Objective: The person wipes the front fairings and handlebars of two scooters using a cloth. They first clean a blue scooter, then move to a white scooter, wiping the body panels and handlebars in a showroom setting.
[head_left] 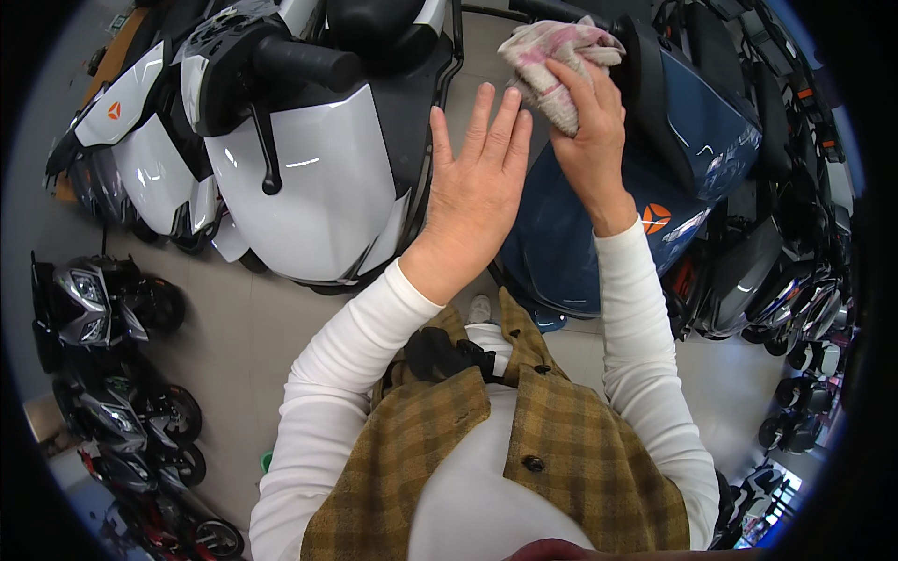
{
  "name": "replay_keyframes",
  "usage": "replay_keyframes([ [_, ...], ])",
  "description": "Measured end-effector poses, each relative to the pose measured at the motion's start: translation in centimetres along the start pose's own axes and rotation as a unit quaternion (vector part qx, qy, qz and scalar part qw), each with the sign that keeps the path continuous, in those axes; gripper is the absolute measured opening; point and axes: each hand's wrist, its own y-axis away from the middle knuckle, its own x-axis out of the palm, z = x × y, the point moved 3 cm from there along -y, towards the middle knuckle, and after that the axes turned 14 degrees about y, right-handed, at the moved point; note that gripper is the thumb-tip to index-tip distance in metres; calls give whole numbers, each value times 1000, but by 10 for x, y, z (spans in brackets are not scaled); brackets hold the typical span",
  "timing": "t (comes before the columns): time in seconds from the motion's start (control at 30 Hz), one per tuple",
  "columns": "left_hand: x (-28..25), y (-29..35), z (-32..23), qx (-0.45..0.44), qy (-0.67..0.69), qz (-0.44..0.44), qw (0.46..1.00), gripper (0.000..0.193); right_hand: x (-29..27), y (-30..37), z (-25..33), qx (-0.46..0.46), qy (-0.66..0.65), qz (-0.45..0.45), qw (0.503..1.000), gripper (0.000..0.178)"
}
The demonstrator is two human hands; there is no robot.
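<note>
In my right hand (591, 140) is a crumpled cloth (559, 70), white with pink patches, its fingers closed round the lower side. This hand is over the blue scooter (571, 220), near its dark handlebar area; whether the cloth touches the scooter I cannot tell. My left hand (477, 178) has its fingers stretched and spread, with nothing in it. It hovers between the blue scooter and a white scooter (304, 182), back of the hand toward me. A black grip (309, 64) and a black brake lever (267, 150) stick out from the white scooter's handlebar.
Another white scooter (154, 178) stands further left. Several dark motorcycles (117, 299) line the left side, and more scooters (748, 280) are packed close together on the right. Pale floor tiles (234, 346) lie between the rows.
</note>
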Motion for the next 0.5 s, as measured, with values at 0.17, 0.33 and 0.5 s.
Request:
replay_keyframes([
  [0.17,12,10,-17,-10,-49,28,998,99,-16,32,1,57,-140,74,986,65],
  [0.33,24,31,-32,-71,13,28,997,102,-15,68,10,103,-234,99,962,67],
  [0.5,32,73,-21,-230,228,51,945,87,-4,110,49,183,-343,180,904,68],
])
